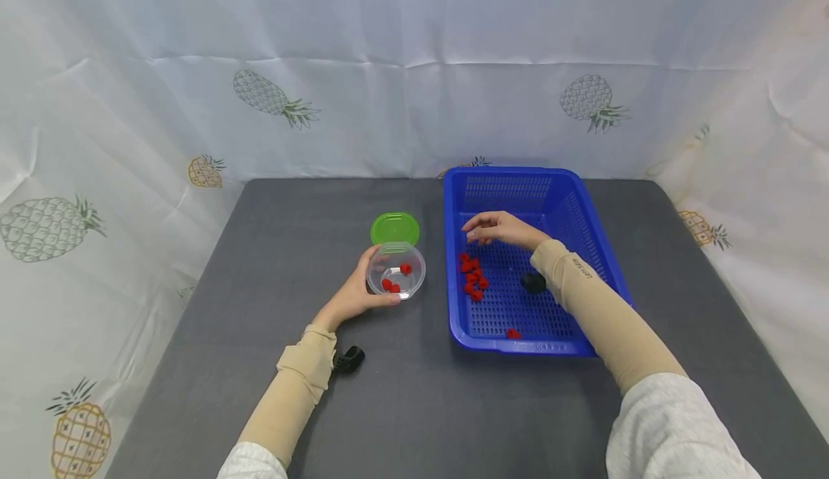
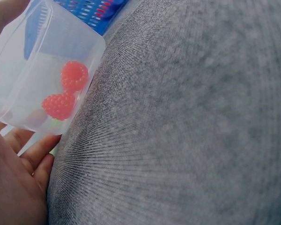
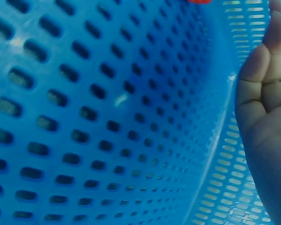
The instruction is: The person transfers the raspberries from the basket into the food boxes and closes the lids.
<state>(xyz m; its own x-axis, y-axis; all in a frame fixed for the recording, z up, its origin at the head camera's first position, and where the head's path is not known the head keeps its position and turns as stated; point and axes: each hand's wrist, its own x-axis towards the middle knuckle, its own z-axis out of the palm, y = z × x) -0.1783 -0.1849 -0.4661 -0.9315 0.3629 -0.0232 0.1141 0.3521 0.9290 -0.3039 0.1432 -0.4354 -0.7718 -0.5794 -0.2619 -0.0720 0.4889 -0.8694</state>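
Note:
My left hand [image 1: 355, 290] grips a clear round plastic container [image 1: 378, 280] from its left side, thumb at the near side and fingers around the far side. Inside lie a few red raspberries [image 1: 405, 268]; two of these raspberries [image 2: 74, 76] show through the wall in the left wrist view. My right hand [image 1: 505, 229] is over the blue basket [image 1: 456, 313], fingers loosely bent and pointing left, with nothing visible between them. Several loose raspberries [image 1: 471, 277] lie on the basket floor just nearer than its fingertips. Another raspberry [image 1: 513, 334] sits by the near wall.
A green lid [image 1: 395, 228] lies on the grey table [image 1: 291, 234] just behind the container. The basket's raised walls stand around the right hand. A white curtain [image 1: 414, 119] with pineapple prints borders the table's back and sides.

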